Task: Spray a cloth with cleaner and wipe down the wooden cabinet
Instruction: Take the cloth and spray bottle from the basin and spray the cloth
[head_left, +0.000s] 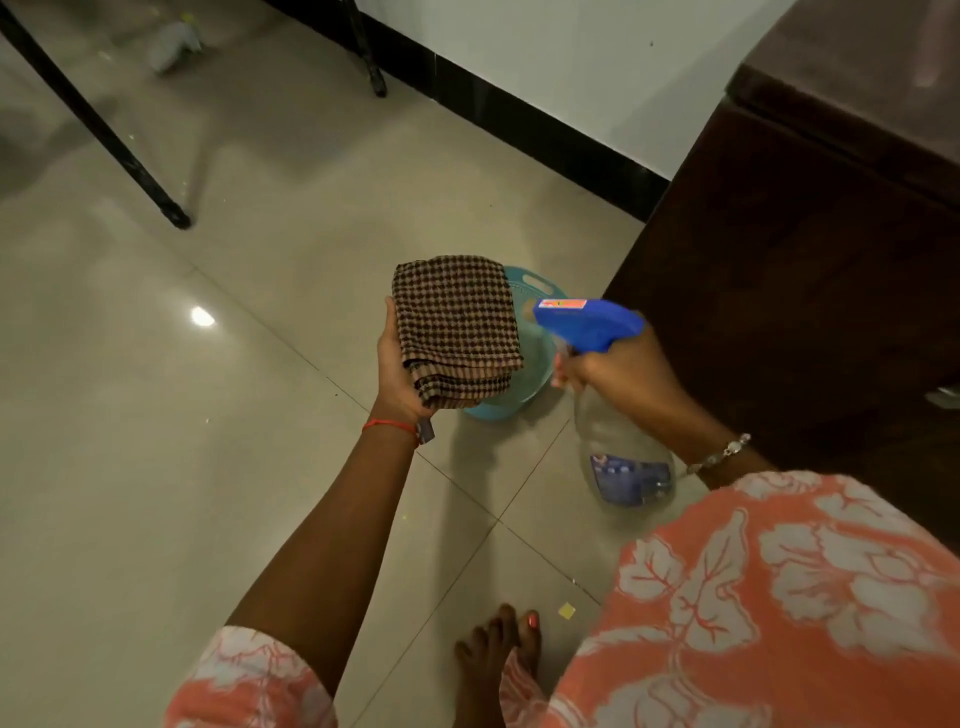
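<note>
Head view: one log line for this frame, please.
phase: spraying cloth | left hand: holds folded cloth | right hand: spray bottle, nozzle toward cloth | cabinet: untouched

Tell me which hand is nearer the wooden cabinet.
Right. The right hand, holding the spray bottle, is beside the wooden cabinet; the left hand, holding the cloth, is farther away.

Left hand (397, 371): palm & most fingers hidden under the folded checked cloth (456, 328). Teal basin (535, 358) on floor mostly covered by cloth & spray bottle (618, 436); only rim w/ handle slot and lower edge show. Bottle label too blurred to read; red sticker on the blue trigger head likewise. Right hand (623, 371) fingertips motion-blurred at trigger. Wooden cabinet (810, 270) cut off by right edge. Pale object (174, 44) top left too blurry to identify.
</note>
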